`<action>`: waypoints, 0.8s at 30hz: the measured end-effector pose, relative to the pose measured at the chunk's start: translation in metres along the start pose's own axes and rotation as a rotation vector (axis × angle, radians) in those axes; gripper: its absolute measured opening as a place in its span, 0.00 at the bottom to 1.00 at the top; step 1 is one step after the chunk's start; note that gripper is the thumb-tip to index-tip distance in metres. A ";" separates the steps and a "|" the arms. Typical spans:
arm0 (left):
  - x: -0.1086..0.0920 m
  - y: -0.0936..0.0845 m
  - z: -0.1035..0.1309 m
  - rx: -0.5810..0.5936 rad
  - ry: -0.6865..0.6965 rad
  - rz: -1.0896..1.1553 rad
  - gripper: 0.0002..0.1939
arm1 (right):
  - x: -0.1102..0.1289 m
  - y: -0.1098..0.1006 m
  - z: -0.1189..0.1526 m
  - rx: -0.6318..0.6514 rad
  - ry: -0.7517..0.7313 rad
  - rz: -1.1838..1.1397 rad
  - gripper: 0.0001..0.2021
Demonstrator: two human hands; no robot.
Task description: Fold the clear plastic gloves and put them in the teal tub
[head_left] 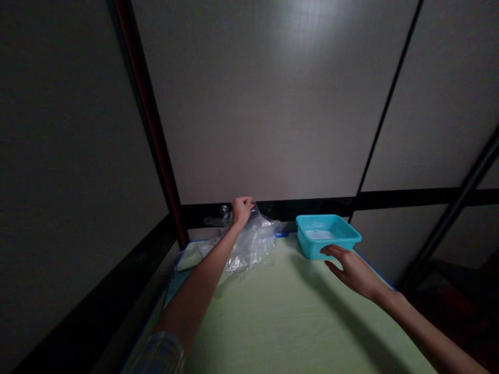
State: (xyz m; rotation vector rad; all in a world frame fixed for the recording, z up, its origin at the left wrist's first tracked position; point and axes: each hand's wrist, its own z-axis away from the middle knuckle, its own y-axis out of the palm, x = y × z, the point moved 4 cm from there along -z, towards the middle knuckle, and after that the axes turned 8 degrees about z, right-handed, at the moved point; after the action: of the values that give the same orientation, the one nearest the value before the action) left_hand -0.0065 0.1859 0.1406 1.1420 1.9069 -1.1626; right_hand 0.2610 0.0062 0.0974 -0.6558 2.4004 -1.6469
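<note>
Near the rectangular tub [311, 249], right fingers [333, 250] hang parted while left fingers [247, 200] pinch crinkled clear plastic [251, 246].

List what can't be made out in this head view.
Head view: part of the plastic bag, hidden behind the left forearm.
Head view: what the white thing in the tub is; front wall hides part.
Head view: whether the right hand touches the tub; they overlap.
Head view: rest of the right arm, cut off at lower right.

Plastic bags [253, 246] far L on tbl [268, 322] — tub [310, 249] far R — wall panel [273, 104] behind both.
</note>
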 end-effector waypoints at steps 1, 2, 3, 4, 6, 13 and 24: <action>-0.004 -0.002 -0.003 -0.011 0.018 0.033 0.15 | 0.003 0.005 0.000 0.020 0.001 -0.030 0.13; -0.008 -0.004 -0.004 -0.016 0.036 0.056 0.14 | 0.007 0.010 -0.001 0.046 0.002 -0.056 0.13; -0.011 -0.006 -0.004 -0.013 0.053 0.069 0.14 | 0.011 0.015 -0.002 0.078 0.000 -0.075 0.13; -0.014 -0.007 -0.004 -0.002 0.067 0.070 0.14 | 0.017 0.022 -0.003 0.115 -0.007 -0.089 0.13; -0.014 -0.006 0.001 0.040 0.087 0.042 0.14 | 0.031 0.036 -0.007 0.188 -0.031 -0.101 0.15; 0.011 0.005 0.054 0.201 0.112 -0.144 0.21 | 0.088 0.097 -0.025 0.354 -0.136 -0.098 0.33; 0.031 -0.030 0.144 0.433 0.392 -0.444 0.29 | 0.116 0.056 0.032 0.364 -0.469 -0.183 0.22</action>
State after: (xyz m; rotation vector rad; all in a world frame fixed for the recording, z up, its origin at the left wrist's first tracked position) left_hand -0.0369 0.0589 0.0653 1.2775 2.3610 -1.7638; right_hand 0.1543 -0.0551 0.0473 -1.0723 1.7075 -1.7001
